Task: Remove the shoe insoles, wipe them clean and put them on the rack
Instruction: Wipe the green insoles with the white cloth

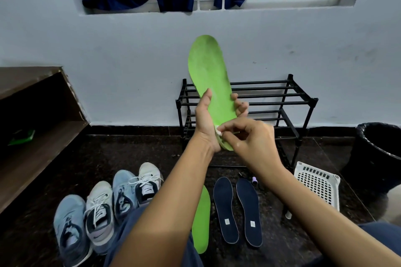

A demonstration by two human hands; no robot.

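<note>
While the left hand (206, 119) grips the thin bright-green foam insole (208, 71) near its heel, the right hand (249, 138) pinches a white scrap (218, 133) there; light, bendy, likely best held mid-length.

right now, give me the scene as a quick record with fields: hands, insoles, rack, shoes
left hand: grips the raised green insole near its heel end
right hand: pinches a small white bit at that insole's heel
floor insoles: second green insole and two navy insoles, lying flat
rack: black, by the wall, no insole seen on it
shoes: four in a row, left
</note>
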